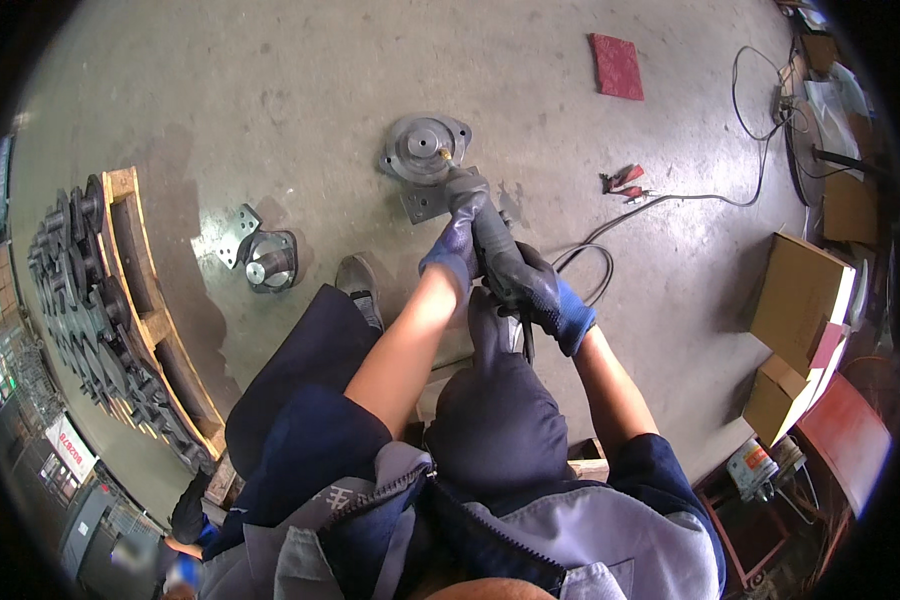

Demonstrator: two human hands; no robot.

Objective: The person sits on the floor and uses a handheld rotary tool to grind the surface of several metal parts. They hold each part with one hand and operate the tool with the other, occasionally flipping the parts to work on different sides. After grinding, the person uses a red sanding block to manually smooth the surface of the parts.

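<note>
"So, what do the hands have hold of?"

"One tool (492, 236), dark and long-bodied. The left hand (466, 196), in a grey and blue glove, is wrapped round its front. The right hand (536, 288), gloved alike, clasps it farther back, closer to the person's body."

"Are the fingers spread at all?"

"No, both hands are curled tight on the tool, one ahead of the other."

"And where does it point?"

"Forward and a little left. A brassy tip (445, 154) sits at the right side of a flange (410, 150), a round grey metal piece with eared edges. I can't tell whether they touch."

"What's that under the front hand?"

"A plate (423, 207) with holes, just on the near side of the flange. Both are down on the floor (310, 100). Whether they're joined, I can't say."

"Anything similar nearby?"

"Yes, a second flange (270, 262), off to the left, with a holed plate of its own beside it. It's near the person's shoe (362, 282)."

"And farther left?"

"A wooden pallet (140, 255), with dark metal parts (85, 310) packed close together on it."

"What about the right?"

"Red clamps (626, 184) by a black cable (705, 198), which loops toward the tool. Past the clamps, farther from the person, a red cloth (618, 67) lies flat. Cardboard boxes (798, 300) stand at the far right."
</note>
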